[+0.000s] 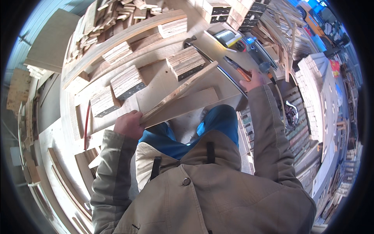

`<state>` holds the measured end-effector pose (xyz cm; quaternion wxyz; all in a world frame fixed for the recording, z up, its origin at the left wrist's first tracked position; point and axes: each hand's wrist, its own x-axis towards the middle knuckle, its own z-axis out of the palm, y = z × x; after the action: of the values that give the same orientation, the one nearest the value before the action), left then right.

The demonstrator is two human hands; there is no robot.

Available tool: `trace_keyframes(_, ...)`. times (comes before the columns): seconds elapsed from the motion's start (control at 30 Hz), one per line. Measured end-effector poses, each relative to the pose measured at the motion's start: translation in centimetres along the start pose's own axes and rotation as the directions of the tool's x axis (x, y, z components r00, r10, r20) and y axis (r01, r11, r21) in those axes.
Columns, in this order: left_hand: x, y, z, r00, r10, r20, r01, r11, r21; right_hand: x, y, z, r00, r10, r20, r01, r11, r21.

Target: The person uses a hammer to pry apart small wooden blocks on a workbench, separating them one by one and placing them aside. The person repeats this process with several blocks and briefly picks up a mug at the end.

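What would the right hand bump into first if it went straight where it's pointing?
Probably the pliers with orange handles: they lie right at the fingertips of the right hand, perhaps already touching, though one view can't settle the depth.

The bare left hand (129,124) is forming a closed grip, its fingers curling under and its back facing upward. The left arm, in a long olive-brown cloth sleeve (113,160), is slanting forward from the lower edge with the elbow bending outward. The bare right hand (256,80) is sitting farther forward than the left, its fingers pointing inward. The right arm, in a matching olive-brown sleeve (269,132), is extending ahead, well apart from the left.
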<state>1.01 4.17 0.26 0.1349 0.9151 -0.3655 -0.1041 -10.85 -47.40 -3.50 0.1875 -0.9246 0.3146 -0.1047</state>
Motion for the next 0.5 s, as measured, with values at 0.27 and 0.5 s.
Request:
trace_keyframes(0.27,-0.5,0.5,0.3,0.999,-0.036,-0.027,0.037,0.999,0.034,2.4,2.7,3.4,0.987,-0.136,0.086,0.125,0.986,0.113)
trace_keyframes(0.5,-0.4,0.8,-0.4,0.998,-0.061,0.018,0.061,0.998,0.022,-1.7,3.1,1.9,0.989,-0.101,-0.106,0.132,0.932,0.337)
